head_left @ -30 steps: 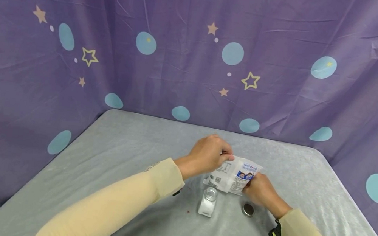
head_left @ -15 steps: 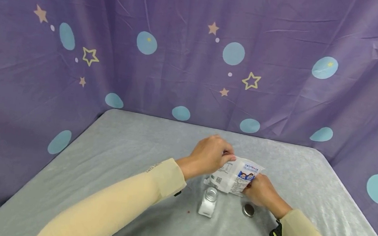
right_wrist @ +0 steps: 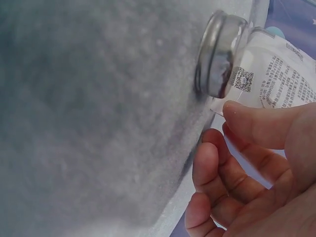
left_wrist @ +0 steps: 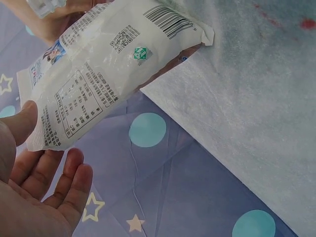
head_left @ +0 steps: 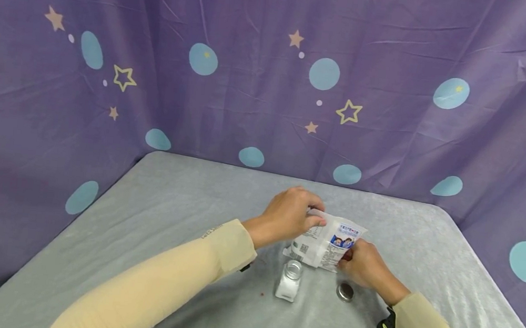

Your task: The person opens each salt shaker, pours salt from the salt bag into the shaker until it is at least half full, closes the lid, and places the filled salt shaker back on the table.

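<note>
A white printed plastic packet (head_left: pixel 319 246) is held tilted between both hands, above the table. My left hand (head_left: pixel 289 214) pinches its upper left edge; in the left wrist view the thumb lies over the packet (left_wrist: pixel 108 64) and the fingers are behind it. At the lower right edge, my right hand (head_left: pixel 364 263) grips it between thumb and fingers; the right wrist view shows the thumb on a clear corner of the packet (right_wrist: pixel 276 74). Just in front stands a glass jar (head_left: pixel 288 283), uncapped, with white contents. A round metal lid (head_left: pixel 344 292) lies right of the jar.
Grey cloth covers the table (head_left: pixel 193 194). A tiny red speck (head_left: pixel 262 294) lies left of the jar. Purple curtains (head_left: pixel 252 78) with stars and dots hang behind the table and at its sides.
The packet's upper edge by my left hand sits slightly higher and shows more. My right wrist has shifted slightly right. The jar and lid stay where they were.
</note>
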Action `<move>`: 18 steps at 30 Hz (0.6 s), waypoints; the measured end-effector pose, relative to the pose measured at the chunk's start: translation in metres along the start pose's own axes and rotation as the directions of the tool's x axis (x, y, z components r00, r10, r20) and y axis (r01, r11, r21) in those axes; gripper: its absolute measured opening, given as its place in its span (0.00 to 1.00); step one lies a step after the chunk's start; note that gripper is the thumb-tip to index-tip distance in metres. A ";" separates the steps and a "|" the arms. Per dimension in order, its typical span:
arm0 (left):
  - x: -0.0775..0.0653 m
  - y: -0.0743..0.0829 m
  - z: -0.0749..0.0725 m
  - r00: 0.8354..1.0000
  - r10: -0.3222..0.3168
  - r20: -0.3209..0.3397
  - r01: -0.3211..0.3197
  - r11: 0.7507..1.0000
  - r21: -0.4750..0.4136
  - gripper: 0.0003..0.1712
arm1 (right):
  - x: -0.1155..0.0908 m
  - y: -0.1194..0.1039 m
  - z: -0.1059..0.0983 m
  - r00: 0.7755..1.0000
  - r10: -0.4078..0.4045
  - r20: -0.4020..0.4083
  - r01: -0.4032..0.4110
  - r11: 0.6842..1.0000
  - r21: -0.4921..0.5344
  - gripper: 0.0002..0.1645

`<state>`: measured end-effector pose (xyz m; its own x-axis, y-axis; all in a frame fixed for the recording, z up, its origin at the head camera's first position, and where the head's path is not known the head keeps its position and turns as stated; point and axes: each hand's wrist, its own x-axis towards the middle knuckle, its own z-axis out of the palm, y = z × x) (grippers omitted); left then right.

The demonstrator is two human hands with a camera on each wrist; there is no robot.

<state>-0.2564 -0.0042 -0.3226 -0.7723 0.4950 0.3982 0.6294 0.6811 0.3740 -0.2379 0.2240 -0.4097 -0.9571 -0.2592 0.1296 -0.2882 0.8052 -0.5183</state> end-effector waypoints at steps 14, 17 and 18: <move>-0.014 -0.010 -0.006 0.999 -0.032 -0.028 0.030 0.997 -0.069 0.21 | -0.007 -0.002 -0.012 0.998 0.056 0.030 -0.056 0.998 -0.009 0.06; -0.019 -0.014 -0.007 0.999 -0.042 -0.031 0.040 0.996 -0.075 0.22 | -0.009 -0.001 -0.014 0.998 0.054 0.021 -0.054 0.998 -0.015 0.07; -0.020 -0.016 -0.007 0.998 -0.047 -0.032 0.044 0.996 -0.075 0.22 | -0.010 -0.001 -0.015 0.999 0.046 0.019 -0.045 0.999 -0.010 0.07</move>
<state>-0.2504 -0.0289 -0.3309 -0.7977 0.4451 0.4068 0.5993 0.6601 0.4529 -0.2282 0.2337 -0.3979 -0.9685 -0.2324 0.0894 -0.2447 0.8216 -0.5149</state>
